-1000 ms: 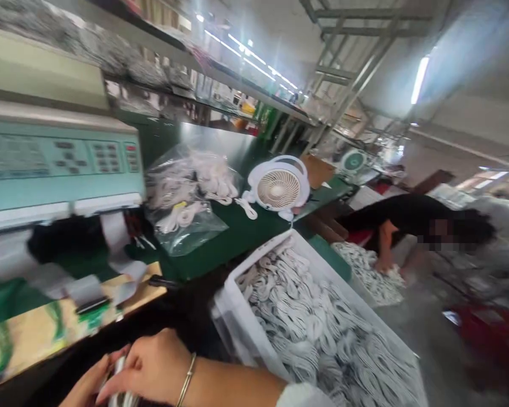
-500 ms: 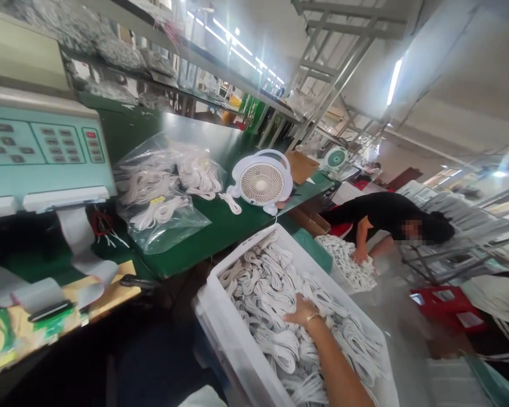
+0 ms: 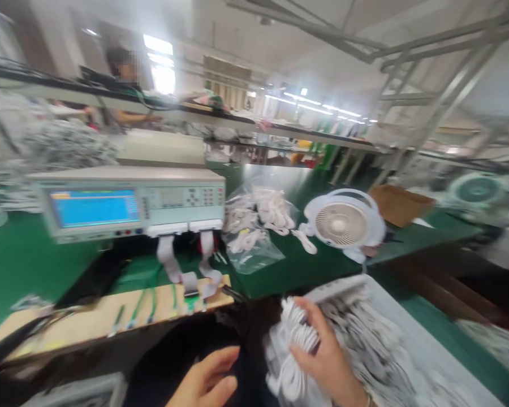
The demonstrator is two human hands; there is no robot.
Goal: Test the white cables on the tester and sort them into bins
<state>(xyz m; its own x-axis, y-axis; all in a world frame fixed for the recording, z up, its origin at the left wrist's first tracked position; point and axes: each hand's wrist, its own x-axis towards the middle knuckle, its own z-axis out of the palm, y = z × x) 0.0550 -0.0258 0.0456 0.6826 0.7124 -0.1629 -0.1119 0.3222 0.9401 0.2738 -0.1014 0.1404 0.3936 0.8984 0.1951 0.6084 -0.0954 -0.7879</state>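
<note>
A coiled bundle of white cable point(image 3: 296, 339) is gripped in my right hand point(image 3: 324, 353), over the near left edge of a white plastic bin point(image 3: 424, 316). Many more coiled white cables point(image 3: 365, 333) fill that bin. My left hand point(image 3: 207, 379) is low in the middle of the view, in front of my dark clothing, thumb and fingers apart and nothing between them. Ahead of it is a wooden board point(image 3: 97, 322) with green wires and a small connector, joined by grey ribbon cables point(image 3: 168, 257) to a tester point(image 3: 131, 206) with a lit blue screen.
On the green table point(image 3: 254, 285) lie a clear plastic bag point(image 3: 254, 257) of coiled white cables and one loose coil point(image 3: 305, 241). A white fan point(image 3: 343, 223) stands at the table edge, a brown cardboard piece point(image 3: 401, 203) behind it. Another person point(image 3: 123, 68) is beyond the shelf.
The view has swung left from the bin towards the tester. My right hand has come up from among the cables with a bundle in it. My left hand has come into view.
</note>
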